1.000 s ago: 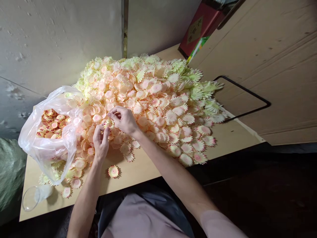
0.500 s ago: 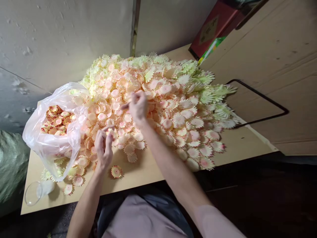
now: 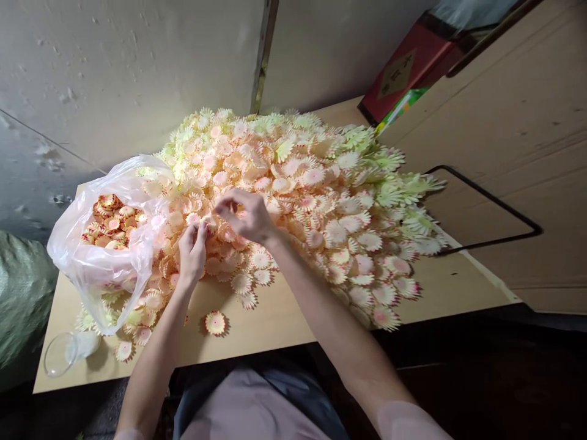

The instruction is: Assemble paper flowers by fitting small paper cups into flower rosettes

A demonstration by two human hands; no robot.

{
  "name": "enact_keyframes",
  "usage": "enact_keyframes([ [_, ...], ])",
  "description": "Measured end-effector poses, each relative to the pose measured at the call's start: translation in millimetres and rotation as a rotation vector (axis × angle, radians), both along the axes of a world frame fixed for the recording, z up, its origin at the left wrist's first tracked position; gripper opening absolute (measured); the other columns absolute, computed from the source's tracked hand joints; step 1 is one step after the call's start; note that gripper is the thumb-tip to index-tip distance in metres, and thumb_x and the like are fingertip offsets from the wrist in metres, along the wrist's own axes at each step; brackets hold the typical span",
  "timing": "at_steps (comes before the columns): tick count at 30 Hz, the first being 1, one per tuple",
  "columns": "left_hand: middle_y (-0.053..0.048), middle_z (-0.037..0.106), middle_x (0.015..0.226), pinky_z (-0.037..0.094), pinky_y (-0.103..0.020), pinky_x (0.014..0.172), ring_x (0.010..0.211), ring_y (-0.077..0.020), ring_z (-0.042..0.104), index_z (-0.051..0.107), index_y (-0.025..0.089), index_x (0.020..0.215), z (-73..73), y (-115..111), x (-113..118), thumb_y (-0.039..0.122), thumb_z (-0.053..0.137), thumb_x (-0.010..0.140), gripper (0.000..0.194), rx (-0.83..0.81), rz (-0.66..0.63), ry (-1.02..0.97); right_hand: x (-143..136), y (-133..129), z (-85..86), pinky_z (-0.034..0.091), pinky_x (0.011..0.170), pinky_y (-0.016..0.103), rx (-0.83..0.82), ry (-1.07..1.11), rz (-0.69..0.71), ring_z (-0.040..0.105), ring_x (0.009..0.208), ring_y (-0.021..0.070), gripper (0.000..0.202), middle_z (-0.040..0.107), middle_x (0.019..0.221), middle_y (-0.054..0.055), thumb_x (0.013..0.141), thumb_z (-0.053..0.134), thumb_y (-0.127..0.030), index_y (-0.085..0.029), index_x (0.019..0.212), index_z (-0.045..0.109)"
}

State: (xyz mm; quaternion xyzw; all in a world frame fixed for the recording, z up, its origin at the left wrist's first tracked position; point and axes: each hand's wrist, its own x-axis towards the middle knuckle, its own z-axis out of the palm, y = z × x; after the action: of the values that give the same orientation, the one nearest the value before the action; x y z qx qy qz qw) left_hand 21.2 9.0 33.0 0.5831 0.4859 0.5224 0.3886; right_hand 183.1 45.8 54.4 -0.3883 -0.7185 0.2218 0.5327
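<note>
A big heap of cream, pink and pale green artificial flower heads [image 3: 302,189] covers the wooden table [image 3: 275,318]. My left hand [image 3: 192,249] and my right hand [image 3: 245,214] meet at the heap's near left side, fingertips pinched together on a small flower piece [image 3: 210,225] held between them. Left of my hands lies a clear plastic bag [image 3: 98,244] filled with small orange-red flower centres [image 3: 110,221]. One flower head [image 3: 215,322] lies alone on the table near the front edge.
A small clear cup [image 3: 59,359] lies at the table's front left corner. A red box [image 3: 403,73] leans at the back right. Cardboard sheets [image 3: 518,122] and a black metal frame [image 3: 486,201] stand on the right. A grey wall [image 3: 114,73] is behind.
My right hand went out to the heap and has come back to meet my left hand. The view shifted slightly.
</note>
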Motion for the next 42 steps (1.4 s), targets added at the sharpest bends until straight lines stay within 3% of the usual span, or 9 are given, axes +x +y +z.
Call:
enact_keyframes([
  [3,0.002,0.045,0.068,0.038,-0.022,0.064,0.065,-0.011,0.043,0.049,0.018,0.071,-1.2,8.0,-0.9,0.053,0.054,0.088,0.038,0.049,-0.051,0.012,-9.2,-3.1,-10.7,0.05,0.071,0.033,-0.077,0.032,0.116,0.058,0.072,0.0164,0.034,0.065,0.08,0.003,0.076,0.071,-0.052,-0.021,0.085,0.064],
  [10,0.002,0.047,0.068,0.036,-0.023,0.063,0.064,-0.011,0.042,0.051,0.019,0.071,-3.1,5.2,-6.9,0.048,0.052,0.091,0.036,0.056,-0.095,0.026,-10.5,-3.1,-22.7,0.051,0.072,0.033,-0.215,0.258,0.218,0.062,0.078,0.0162,0.02,0.067,0.084,0.003,0.083,0.066,-0.042,-0.022,0.081,0.067],
  [15,0.001,0.051,0.068,0.037,-0.023,0.064,0.064,-0.0113,0.045,0.056,0.018,0.071,-0.2,5.6,-10.1,0.05,0.057,0.087,0.035,0.014,-0.093,0.017,-11.2,-5.6,-20.4,0.052,0.079,0.035,-0.205,0.265,0.21,0.063,0.087,0.0179,0.02,0.067,0.09,0.005,0.084,0.065,-0.04,-0.021,0.078,0.067],
  [20,0.0,0.055,0.068,0.039,-0.023,0.064,0.065,-0.0119,0.048,0.06,0.017,0.071,2.6,4.5,-16.0,0.048,0.059,0.086,0.034,0.003,-0.114,0.056,-12.3,-3.0,-26.8,0.053,0.069,0.031,-0.295,0.356,0.243,0.062,0.073,0.0151,0.029,0.066,0.085,0.005,0.085,0.062,-0.047,-0.018,0.082,0.064],
  [24,-0.001,0.057,0.069,0.04,-0.023,0.064,0.065,-0.0114,0.049,0.062,0.017,0.072,7.8,1.9,-19.4,0.047,0.057,0.088,0.034,0.019,-0.07,0.061,-5.2,-0.3,-29.3,0.054,0.071,0.032,-0.362,0.474,0.23,0.063,0.071,0.0152,0.034,0.065,0.076,0.004,0.085,0.061,-0.052,-0.018,0.083,0.063],
  [30,0.001,0.051,0.063,0.035,-0.023,0.056,0.059,-0.0106,0.043,0.06,0.016,0.069,11.2,2.1,-18.0,0.047,0.062,0.084,0.034,0.02,-0.07,0.111,-7.7,-7.4,-20.3,0.05,0.073,0.031,-0.29,0.271,0.334,0.058,0.076,0.015,0.035,0.063,0.083,0.003,0.074,0.074,-0.052,-0.02,0.08,0.062],
  [35,0.001,0.05,0.066,0.035,-0.024,0.059,0.062,-0.0109,0.043,0.059,0.017,0.07,7.9,2.0,-18.8,0.046,0.059,0.087,0.034,0.03,-0.133,0.121,-11.2,-10.2,-17.7,0.043,0.06,0.026,-0.326,0.236,0.363,0.049,0.063,0.0115,0.036,0.054,0.07,-0.001,0.083,0.061,-0.055,-0.02,0.075,0.059],
  [37,0.0,0.051,0.066,0.035,-0.024,0.059,0.062,-0.0107,0.043,0.059,0.017,0.07,6.8,1.7,-19.4,0.045,0.057,0.089,0.034,0.03,-0.142,0.123,-8.3,-7.2,-20.8,0.039,0.054,0.024,-0.353,0.287,0.327,0.044,0.058,0.0104,0.038,0.05,0.065,-0.003,0.085,0.058,-0.056,-0.019,0.076,0.058],
  [42,-0.001,0.054,0.069,0.036,-0.024,0.061,0.063,-0.011,0.046,0.06,0.017,0.072,5.4,1.2,-18.9,0.042,0.056,0.09,0.032,0.057,-0.175,0.161,-4.6,3.2,-33.2,0.038,0.055,0.024,-0.253,0.369,0.07,0.045,0.059,0.0102,0.037,0.049,0.064,-0.002,0.088,0.056,-0.053,-0.018,0.076,0.055],
])
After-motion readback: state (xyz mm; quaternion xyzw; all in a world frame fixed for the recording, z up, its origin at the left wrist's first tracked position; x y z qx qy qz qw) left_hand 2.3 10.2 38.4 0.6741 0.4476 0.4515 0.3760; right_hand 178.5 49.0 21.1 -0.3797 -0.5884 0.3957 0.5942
